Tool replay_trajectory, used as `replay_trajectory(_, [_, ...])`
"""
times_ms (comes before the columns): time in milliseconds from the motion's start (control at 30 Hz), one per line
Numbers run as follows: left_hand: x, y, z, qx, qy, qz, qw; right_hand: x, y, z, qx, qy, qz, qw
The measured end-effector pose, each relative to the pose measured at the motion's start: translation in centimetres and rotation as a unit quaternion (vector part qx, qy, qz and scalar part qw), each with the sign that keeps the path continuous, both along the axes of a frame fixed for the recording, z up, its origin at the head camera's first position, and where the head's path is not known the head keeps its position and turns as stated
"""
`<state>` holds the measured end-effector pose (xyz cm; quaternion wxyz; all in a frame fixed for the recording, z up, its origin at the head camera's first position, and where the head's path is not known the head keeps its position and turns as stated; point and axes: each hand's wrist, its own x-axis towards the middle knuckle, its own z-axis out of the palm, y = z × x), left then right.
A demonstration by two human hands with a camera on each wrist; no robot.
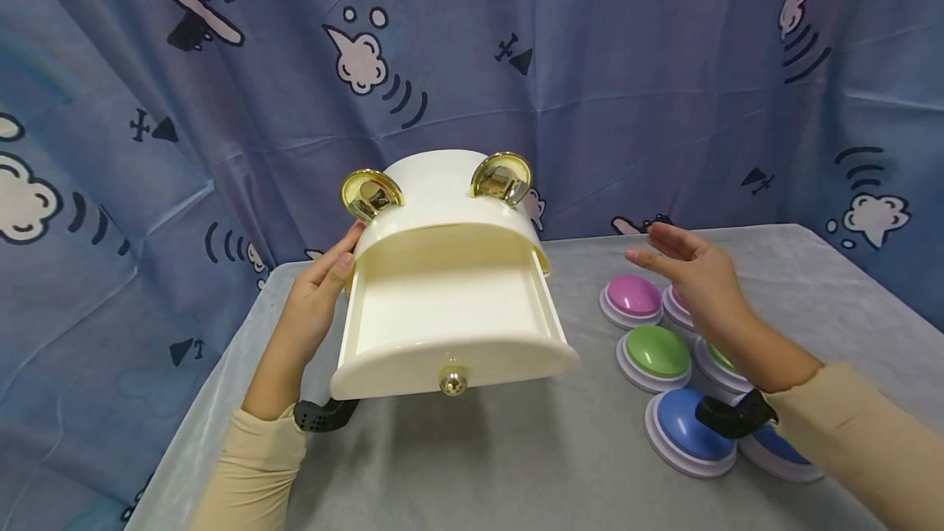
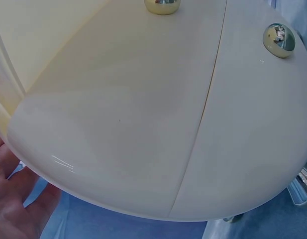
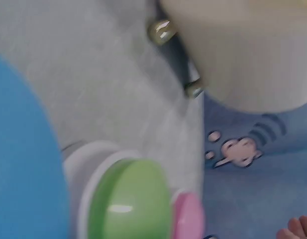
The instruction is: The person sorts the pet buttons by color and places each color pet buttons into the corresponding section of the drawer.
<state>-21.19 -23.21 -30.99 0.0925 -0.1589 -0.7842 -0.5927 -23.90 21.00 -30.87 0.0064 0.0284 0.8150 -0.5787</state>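
A glossy white drawer box (image 1: 438,174) with two gold bell-shaped ears stands over the table's middle. Its drawer (image 1: 450,301) is pulled out toward me, showing a bare interior and a gold knob (image 1: 453,380) on the front. My left hand (image 1: 313,301) lies along the box's left side, thumb and fingers extended against it. In the left wrist view, two gold knobs show on the white front (image 2: 118,149), parted by a seam. To the right, my right hand (image 1: 696,277) hovers apart from the box with fingers loosely extended and nothing in them.
Several dome-shaped push buttons on white bases stand at the right: pink (image 1: 634,296), green (image 1: 658,351) and blue (image 1: 693,424), partly under my right arm. A grey cloth covers the table (image 1: 575,465). Behind it hangs a blue patterned curtain (image 1: 457,64).
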Motion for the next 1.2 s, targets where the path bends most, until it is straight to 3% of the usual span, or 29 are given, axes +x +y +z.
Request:
replay_trajectory(333, [0.0,0.0,-0.1,-0.001,0.001,-0.001,1.0000,-2.3,1.0,-3.0,0.047,-0.058,-0.011,0.9971])
replay_trajectory(633, [0.0,0.1,0.0,0.001,0.000,0.001,1.0000,-3.0,1.7,-4.1,0.040,-0.096,-0.003,0.9946])
replay_trajectory(833, [0.0,0.1,0.0,-0.003,-0.002,0.006,1.0000,-4.0,2.6,-4.3,0.082,-0.103,0.045,0.9903])
replay_trajectory(1200, [0.1,0.1,0.0,0.000,-0.002,0.008,1.0000,-5.4,4.6,-5.4,0.118,-0.076,0.145,0.9794])
